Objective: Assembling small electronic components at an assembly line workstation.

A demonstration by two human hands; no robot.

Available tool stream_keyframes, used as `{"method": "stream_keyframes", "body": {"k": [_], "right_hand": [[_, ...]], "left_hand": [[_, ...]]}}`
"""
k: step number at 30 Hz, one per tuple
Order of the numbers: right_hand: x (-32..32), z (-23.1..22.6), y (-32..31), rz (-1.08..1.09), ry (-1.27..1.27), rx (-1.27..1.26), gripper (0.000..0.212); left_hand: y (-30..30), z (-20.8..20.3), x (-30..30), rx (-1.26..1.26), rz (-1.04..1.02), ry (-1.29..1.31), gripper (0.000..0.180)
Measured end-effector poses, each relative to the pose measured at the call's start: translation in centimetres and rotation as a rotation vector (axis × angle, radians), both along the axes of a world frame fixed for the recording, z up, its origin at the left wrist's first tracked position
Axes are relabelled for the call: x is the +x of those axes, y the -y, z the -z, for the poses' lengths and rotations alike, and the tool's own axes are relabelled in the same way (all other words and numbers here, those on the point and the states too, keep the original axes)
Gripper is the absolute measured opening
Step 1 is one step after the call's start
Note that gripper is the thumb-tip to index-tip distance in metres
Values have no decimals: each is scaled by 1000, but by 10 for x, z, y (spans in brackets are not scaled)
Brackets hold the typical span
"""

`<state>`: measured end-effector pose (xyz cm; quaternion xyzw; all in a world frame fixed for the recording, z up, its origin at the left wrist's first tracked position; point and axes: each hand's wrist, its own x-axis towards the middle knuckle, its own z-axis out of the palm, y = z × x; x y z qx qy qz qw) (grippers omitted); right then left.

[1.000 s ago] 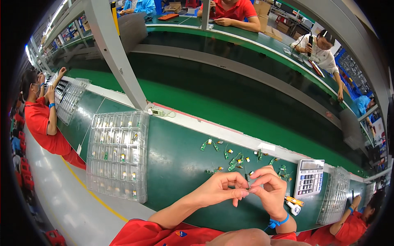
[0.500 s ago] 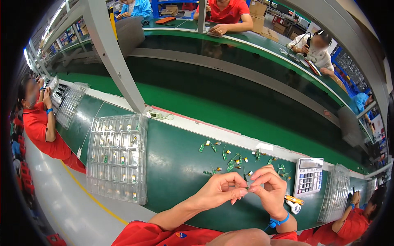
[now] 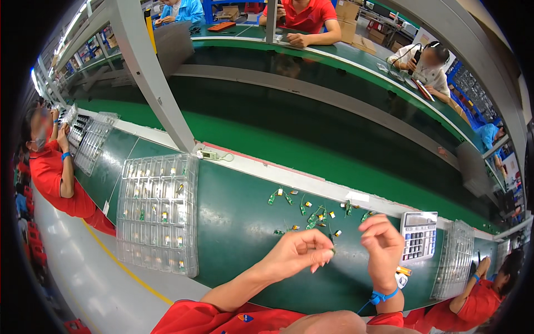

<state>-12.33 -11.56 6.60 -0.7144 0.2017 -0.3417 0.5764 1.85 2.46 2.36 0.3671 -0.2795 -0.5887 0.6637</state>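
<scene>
The green workbench [image 3: 233, 222] carries a clear compartment tray [image 3: 158, 214] at left and a calculator [image 3: 418, 236] at right. The left hand [image 3: 297, 253] pinches a small green part [image 3: 332, 252]; the right hand [image 3: 382, 245] is loosely curled, apparently holding nothing. Risk: the pinched part could slip into the loose parts [image 3: 314, 214] beyond.

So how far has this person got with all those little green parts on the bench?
Done, it seems: several pockets of the clear plastic compartment tray already hold small parts, though many look empty. In hand: the left hand pinches one small green part at its fingertips, with the right hand raised beside it. Left: a scatter of small green circuit pieces with wires lies loose on the green bench top.
</scene>
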Motion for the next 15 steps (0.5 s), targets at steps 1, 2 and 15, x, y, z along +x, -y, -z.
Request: {"method": "stream_keyframes", "body": {"k": [1, 2, 15], "right_hand": [[-1, 6, 9, -31, 34, -106, 3], [3, 7, 8, -21, 24, -88, 3], [14, 22, 0, -196, -218, 240, 13]], "left_hand": [[4, 3, 2, 7, 8, -7, 9], [7, 7, 3, -4, -74, -99, 9], [11, 8, 2, -1, -337, 311, 29]]}}
